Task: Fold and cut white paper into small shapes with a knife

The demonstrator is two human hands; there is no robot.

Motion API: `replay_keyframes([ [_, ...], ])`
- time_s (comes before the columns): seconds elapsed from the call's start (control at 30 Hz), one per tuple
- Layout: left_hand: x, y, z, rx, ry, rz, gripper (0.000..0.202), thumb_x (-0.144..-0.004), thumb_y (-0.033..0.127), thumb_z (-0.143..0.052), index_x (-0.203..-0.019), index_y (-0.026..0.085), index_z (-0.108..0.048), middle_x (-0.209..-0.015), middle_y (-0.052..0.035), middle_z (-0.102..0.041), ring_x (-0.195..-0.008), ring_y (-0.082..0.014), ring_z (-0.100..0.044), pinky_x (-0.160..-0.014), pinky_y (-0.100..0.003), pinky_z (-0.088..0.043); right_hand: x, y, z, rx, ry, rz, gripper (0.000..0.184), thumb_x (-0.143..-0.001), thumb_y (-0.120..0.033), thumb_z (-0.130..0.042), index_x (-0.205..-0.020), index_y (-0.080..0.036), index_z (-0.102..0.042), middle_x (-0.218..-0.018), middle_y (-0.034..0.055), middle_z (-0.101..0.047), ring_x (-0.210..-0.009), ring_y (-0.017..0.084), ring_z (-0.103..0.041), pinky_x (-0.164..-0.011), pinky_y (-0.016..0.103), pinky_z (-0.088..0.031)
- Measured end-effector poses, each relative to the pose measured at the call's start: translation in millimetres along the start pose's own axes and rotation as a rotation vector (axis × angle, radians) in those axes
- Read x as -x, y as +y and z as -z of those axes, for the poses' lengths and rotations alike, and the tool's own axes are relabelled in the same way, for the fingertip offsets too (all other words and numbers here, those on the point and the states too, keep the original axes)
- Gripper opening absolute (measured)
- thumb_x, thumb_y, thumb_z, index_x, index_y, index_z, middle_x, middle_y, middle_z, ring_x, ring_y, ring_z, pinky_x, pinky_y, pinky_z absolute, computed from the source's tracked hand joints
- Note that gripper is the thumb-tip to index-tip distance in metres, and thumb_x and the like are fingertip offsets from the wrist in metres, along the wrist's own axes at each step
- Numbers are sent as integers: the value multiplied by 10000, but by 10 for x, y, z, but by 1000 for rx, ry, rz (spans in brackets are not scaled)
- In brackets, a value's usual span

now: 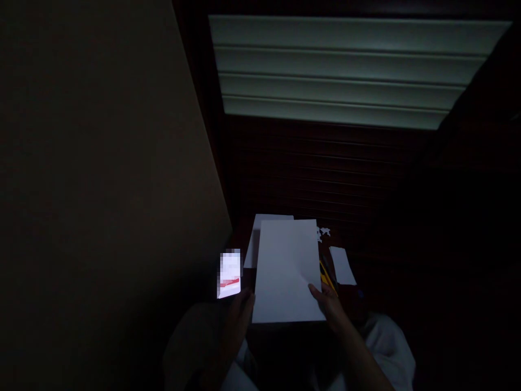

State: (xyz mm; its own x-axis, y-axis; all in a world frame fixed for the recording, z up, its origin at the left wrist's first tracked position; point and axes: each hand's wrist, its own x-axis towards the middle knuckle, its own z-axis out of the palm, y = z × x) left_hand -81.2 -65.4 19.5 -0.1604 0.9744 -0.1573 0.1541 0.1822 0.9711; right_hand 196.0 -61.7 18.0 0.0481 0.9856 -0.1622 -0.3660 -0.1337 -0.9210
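Note:
A white sheet of paper (287,266) is held slightly tilted in front of me, over a dark surface. My right hand (329,305) grips its lower right edge, thumb on top and the other fingers mostly hidden beneath. At the lower left edge, my left hand (240,312) is closed against the same sheet; it is dim and its grip shows only in part. Behind the sheet lies another white paper (251,251), partly covered. A yellow and black tool (328,276), perhaps a utility knife, lies by my right hand.
To the left glows a phone screen (230,274), partly pixelated. A narrow white paper strip (342,266) lies on the right. Small white cutouts (325,231) sit behind the sheet. A plain wall (122,190) rises at left, with a slatted panel (337,70) ahead. The lighting is very dim.

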Motion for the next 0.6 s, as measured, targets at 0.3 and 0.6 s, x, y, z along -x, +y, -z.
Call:
replay_keyframes([
  [0.3, -202, 162, -200, 199, -247, 38, 491, -731, 516, -633, -1034, 131, -639, -1017, -122, -692, -906, -283, -648, -764, -378, -505, 18, 37, -12, 5, -42, -27, 365, -689, -439, -729, -969, -207, -704, -968, 88, -712, -925, 308, -641, -865, 465, -462],
  [0.6, -137, 133, -222, 228, -250, 75, 503, -657, 530, -694, -967, 134, -683, -939, -103, -711, -904, -283, -642, -771, -369, -500, 0, 30, -17, 107, 37, -14, 413, -710, -489, -693, -1017, -213, -693, -995, 78, -708, -987, 302, -620, -858, 428, -477],
])
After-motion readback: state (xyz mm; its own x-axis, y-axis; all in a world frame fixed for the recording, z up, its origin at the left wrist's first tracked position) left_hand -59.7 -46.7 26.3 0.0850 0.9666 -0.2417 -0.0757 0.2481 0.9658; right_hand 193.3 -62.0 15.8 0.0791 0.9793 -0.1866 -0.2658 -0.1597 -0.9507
